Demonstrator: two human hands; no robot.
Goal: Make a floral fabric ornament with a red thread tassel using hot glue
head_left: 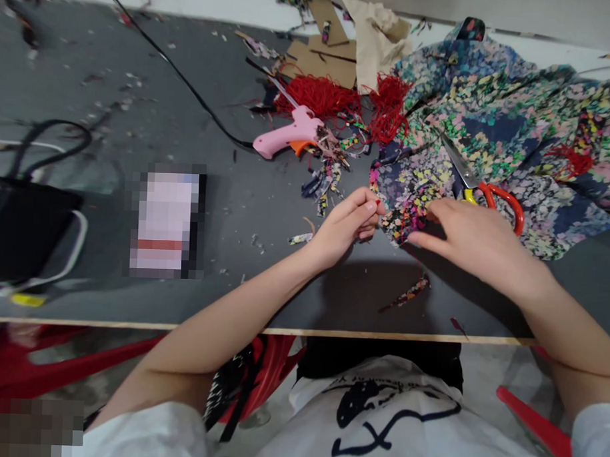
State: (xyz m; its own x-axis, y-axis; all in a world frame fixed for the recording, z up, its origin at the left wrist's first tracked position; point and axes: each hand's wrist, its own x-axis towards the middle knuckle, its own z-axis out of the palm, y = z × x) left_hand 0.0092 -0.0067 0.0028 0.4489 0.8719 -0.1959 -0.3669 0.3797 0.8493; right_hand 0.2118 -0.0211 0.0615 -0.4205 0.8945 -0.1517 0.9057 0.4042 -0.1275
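Left hand (346, 222), centre of frame, fingers curled, thumb and forefinger pinching tiny red scrap (378, 202). Right hand (477, 236), right of centre, half open, thumb parted from fingers at edge of floral fabric (493, 128); any hold unclear. Fabric spreads across upper right, red-handled scissors (469, 177) on top.

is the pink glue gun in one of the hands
No, the pink glue gun lies on the gray table, apart from both the left hand and the right hand.
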